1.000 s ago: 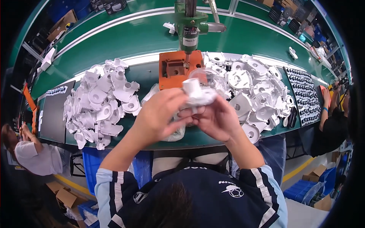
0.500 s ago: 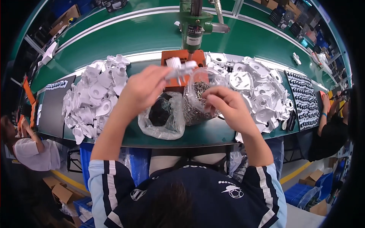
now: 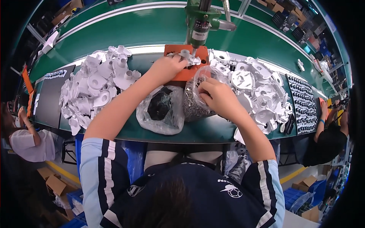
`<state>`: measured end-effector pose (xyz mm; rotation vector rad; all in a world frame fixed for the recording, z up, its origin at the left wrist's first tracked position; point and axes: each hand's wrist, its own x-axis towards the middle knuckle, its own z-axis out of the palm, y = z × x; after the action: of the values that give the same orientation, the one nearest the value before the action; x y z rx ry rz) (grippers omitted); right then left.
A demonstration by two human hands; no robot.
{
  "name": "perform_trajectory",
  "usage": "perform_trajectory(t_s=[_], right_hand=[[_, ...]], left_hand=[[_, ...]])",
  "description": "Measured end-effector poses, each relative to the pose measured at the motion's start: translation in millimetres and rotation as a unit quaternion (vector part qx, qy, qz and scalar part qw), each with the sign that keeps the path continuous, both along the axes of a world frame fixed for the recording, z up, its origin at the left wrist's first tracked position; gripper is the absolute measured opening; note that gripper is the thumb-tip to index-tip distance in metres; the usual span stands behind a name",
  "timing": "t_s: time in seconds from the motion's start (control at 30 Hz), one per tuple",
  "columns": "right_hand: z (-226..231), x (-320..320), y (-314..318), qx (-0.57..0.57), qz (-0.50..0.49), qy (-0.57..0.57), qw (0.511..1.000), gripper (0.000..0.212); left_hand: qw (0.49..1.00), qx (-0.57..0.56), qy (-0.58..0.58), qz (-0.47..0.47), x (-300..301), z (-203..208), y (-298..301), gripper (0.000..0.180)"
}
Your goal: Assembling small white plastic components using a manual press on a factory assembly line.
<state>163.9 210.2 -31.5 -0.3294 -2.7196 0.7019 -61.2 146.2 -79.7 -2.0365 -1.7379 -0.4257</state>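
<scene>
My left hand [image 3: 170,68] grips a white plastic part [image 3: 191,60] and holds it on the orange fixture [image 3: 178,76]. Right above that part is the tip of a green press-like machine [image 3: 198,24]. My right hand [image 3: 217,95] is at the mouth of a clear plastic bag full of small metal screws [image 3: 192,100]. Its fingers are curled inward, and whatever is between them is hidden. Beside the screws, nearer my left arm, an open clear bag [image 3: 167,127] holds small black pieces [image 3: 159,106].
White plastic parts are heaped at left [image 3: 95,83] and at right [image 3: 262,91]. A tray [image 3: 304,104] with rows of black-and-white pieces lies far right, a dark mat [image 3: 53,98] far left. Co-workers sit at the left [image 3: 34,142] and right [image 3: 323,140] edges.
My left hand has brought the white part forward and down onto the orange fixture under the machine. The right hand has shifted slightly left over the screws, its fingers more curled.
</scene>
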Motion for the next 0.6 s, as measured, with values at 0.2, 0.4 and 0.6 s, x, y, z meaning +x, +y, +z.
perform_trajectory(t_s=[0.2, 0.4, 0.6], right_hand=[[0.5, 4.8, 1.5, -0.053, 0.012, 0.039, 0.998, 0.013], [7.1, 5.3, 6.5, -0.109, -0.027, 0.086, 0.99, 0.014], [16.1, 8.5, 12.0, -0.353, -0.045, 0.164, 0.92, 0.005]], left_hand=[[0.995, -0.059, -0.074, 0.007, 3.7, -7.7, -8.7, 0.019], [0.999, 0.037, 0.018, 0.028, 19.9, 11.0, -18.8, 0.027], [0.987, -0.025, -0.117, 0.105, 42.3, 26.5, -54.2, 0.031]])
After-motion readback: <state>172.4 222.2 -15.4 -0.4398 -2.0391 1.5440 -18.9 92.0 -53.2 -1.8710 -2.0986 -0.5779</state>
